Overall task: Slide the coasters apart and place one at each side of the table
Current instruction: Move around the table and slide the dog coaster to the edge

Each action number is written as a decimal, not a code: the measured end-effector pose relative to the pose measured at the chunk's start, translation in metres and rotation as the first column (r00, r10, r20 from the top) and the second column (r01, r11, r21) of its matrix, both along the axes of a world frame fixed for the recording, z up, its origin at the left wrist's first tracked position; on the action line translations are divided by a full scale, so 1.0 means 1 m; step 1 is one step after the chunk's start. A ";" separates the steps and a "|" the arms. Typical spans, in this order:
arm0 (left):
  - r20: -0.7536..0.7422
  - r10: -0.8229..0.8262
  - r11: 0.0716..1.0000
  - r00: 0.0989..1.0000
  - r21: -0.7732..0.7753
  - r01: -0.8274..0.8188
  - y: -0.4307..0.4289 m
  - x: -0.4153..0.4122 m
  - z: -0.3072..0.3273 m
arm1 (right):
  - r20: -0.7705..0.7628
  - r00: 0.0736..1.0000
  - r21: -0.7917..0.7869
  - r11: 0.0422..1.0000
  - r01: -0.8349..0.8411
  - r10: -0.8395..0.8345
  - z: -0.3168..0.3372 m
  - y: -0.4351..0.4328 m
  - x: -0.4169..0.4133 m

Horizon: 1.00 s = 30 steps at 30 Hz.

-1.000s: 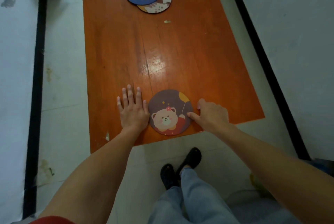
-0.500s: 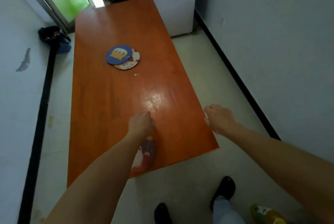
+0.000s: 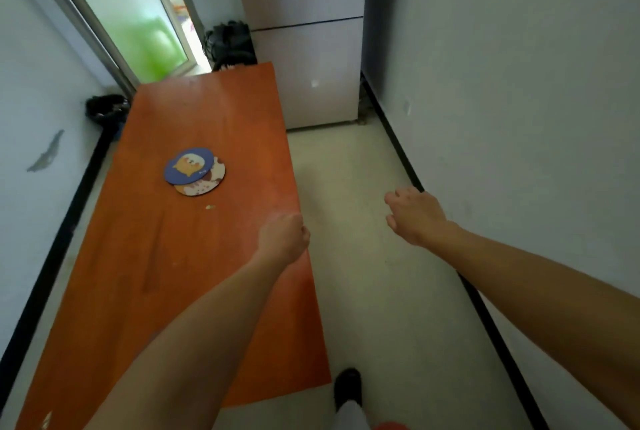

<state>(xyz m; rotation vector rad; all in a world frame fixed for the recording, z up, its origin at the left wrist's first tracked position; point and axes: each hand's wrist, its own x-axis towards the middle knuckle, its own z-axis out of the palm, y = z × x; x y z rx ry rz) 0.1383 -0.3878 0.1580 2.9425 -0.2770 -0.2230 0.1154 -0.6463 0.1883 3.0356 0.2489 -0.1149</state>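
A blue coaster [image 3: 188, 166] with an orange animal on it lies partly on top of a cream patterned coaster [image 3: 209, 184], left of the middle of the orange table [image 3: 207, 110]. My left hand [image 3: 284, 239] hovers in a loose fist at the table's right edge, with nothing seen in it. My right hand [image 3: 414, 214] is out over the floor, right of the table, fingers loosely bent and holding nothing. The bear coaster is out of sight; my left forearm covers the near part of the table.
A white fridge [image 3: 304, 48] stands past the table's far right corner, with a black bag [image 3: 228, 45] beside it. Another dark bag [image 3: 105, 110] sits by the left wall. A small crumb [image 3: 209, 207] lies near the coasters. My shoe [image 3: 348, 386] is on the floor.
The view has lifted and swung right. Both hands came off the bear coaster at the near edge and moved forward; that coaster is no longer visible.
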 end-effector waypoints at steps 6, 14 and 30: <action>-0.037 0.115 0.993 0.993 -0.011 -0.115 0.000 0.077 -0.016 | 0.066 0.983 -0.027 0.985 -0.172 0.174 0.007 0.002 0.092; -0.044 0.231 0.972 0.972 -0.031 -0.232 0.015 0.148 -0.020 | 0.056 0.945 -0.012 0.946 -0.323 0.323 0.022 0.030 0.213; -0.177 0.732 0.675 0.658 0.058 -0.735 0.040 0.236 -0.051 | -0.120 0.670 0.120 0.680 -0.723 0.733 -0.037 0.120 0.435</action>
